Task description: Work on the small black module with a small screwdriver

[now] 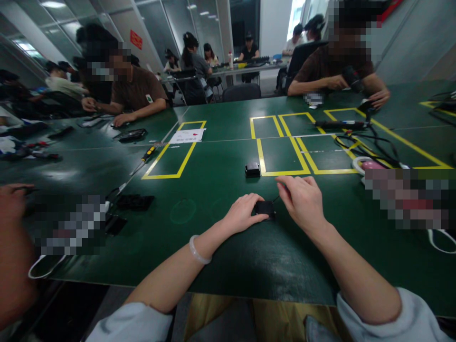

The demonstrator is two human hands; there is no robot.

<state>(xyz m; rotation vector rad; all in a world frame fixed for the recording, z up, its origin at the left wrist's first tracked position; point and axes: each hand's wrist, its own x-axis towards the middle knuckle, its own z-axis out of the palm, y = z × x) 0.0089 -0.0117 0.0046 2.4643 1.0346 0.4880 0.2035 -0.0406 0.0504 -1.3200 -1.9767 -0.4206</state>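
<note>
A small black box-shaped part (266,209) lies low over the green table, near its front edge. My left hand (244,213) is closed around its left side, thumb along the near edge and fingers over the far edge. On the other side, my right hand (301,199) is closed in a pinch. A thin dark rod-like piece (277,198) runs from its fingertips to the right side of the part; its kind is too small to tell. Just beyond my hands, a second black block (252,169) stands on the table, touched by neither hand.
Yellow tape frames (284,173) mark the green table (213,175). A yellow-black screwdriver (147,153) and a paper sheet (187,136) lie to the left, black pieces (135,202) nearer. Black cables (377,142) lie to the right. Co-workers sit opposite; another person's arm (14,256) is at far left.
</note>
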